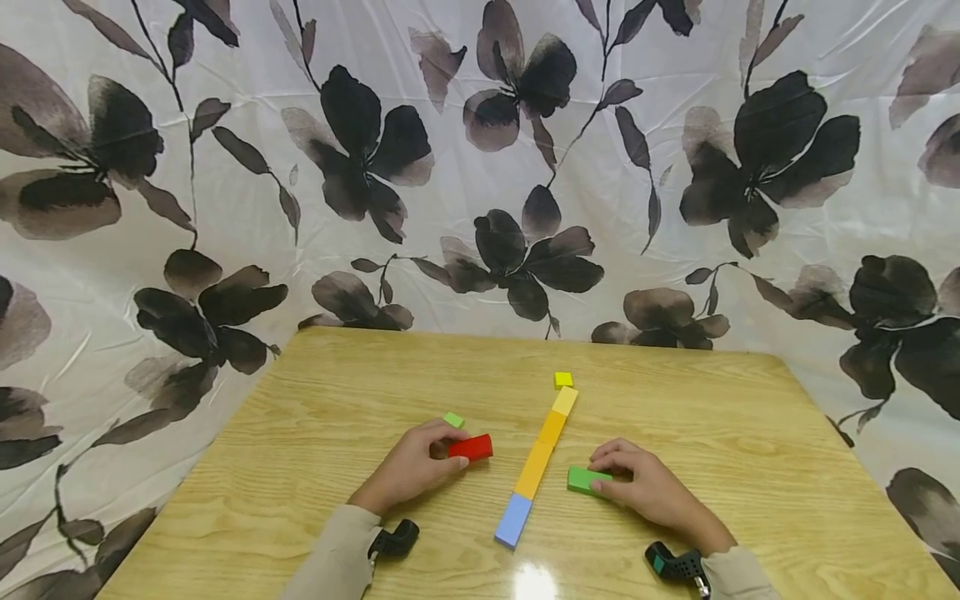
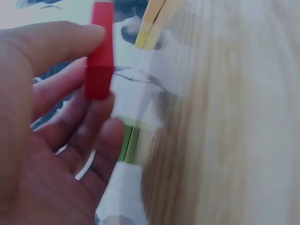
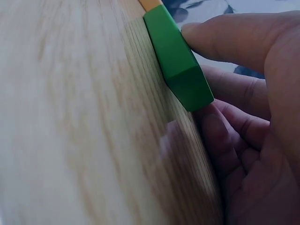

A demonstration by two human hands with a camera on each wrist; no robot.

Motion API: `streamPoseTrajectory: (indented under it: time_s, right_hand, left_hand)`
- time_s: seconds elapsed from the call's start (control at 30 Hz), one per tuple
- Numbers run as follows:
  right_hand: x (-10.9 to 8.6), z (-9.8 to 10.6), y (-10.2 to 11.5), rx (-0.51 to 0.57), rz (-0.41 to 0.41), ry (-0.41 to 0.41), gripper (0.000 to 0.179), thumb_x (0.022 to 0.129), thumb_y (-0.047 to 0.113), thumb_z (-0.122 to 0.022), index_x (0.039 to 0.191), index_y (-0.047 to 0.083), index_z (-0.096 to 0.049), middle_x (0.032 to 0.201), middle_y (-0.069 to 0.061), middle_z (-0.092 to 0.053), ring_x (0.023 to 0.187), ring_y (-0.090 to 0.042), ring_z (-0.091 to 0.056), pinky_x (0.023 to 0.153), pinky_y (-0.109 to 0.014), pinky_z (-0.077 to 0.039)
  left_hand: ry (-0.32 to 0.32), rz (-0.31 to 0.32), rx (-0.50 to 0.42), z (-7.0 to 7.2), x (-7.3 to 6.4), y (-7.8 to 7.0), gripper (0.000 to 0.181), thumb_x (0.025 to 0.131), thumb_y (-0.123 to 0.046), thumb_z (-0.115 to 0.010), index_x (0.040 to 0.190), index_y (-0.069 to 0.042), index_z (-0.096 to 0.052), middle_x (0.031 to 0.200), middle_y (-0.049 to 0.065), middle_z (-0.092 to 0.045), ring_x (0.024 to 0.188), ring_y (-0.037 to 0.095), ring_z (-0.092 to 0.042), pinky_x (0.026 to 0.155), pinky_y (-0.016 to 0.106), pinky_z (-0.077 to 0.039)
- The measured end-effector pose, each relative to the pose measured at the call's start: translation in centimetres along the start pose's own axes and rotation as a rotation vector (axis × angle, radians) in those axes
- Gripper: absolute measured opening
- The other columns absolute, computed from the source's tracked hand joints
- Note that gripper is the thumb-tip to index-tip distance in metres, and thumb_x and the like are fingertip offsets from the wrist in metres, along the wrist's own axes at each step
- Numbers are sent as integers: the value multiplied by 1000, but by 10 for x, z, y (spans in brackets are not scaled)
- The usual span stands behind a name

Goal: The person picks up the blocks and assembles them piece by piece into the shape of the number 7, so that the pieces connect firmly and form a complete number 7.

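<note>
My left hand (image 1: 423, 462) pinches a red block (image 1: 472, 447) between thumb and fingers, left of a row of blocks. In the left wrist view the red block (image 2: 101, 51) stands out past the fingertips. On the other side of the row, my right hand (image 1: 645, 483) grips a green block (image 1: 583, 480) at its right end. The right wrist view has this green block (image 3: 176, 58) close over the wooden surface, thumb along one side. Between the hands runs a slanting line of blocks: a blue one (image 1: 513, 521) nearest, then orange ones (image 1: 534, 468), then a pale yellow one (image 1: 566, 401).
A small yellow block (image 1: 563, 380) lies by the far end of the line. Just beyond the left fingers is a light green block (image 1: 453, 420). The wooden table (image 1: 337, 375) ends at a flower-patterned cloth (image 1: 450, 192) hanging behind it.
</note>
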State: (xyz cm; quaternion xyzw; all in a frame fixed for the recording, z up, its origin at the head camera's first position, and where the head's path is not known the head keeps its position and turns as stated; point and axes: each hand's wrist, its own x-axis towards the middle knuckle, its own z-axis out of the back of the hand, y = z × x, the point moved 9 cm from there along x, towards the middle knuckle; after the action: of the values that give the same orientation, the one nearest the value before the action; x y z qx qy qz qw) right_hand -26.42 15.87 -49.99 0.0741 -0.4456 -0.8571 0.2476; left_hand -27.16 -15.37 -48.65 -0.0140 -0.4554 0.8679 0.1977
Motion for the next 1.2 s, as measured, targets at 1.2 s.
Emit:
streamPoseTrajectory:
  time_s: [1.2]
  right_hand:
    - [-1, 1, -1, 39, -7, 24, 27, 91, 33, -76, 115, 22, -72, 122, 3, -58, 112, -21, -55, 92, -30, -47]
  left_hand:
    - [-12, 24, -67, -20, 40, -22, 30, 93, -16, -74, 123, -14, -69, 117, -1, -64, 96, 17, -62, 86, 32, -53]
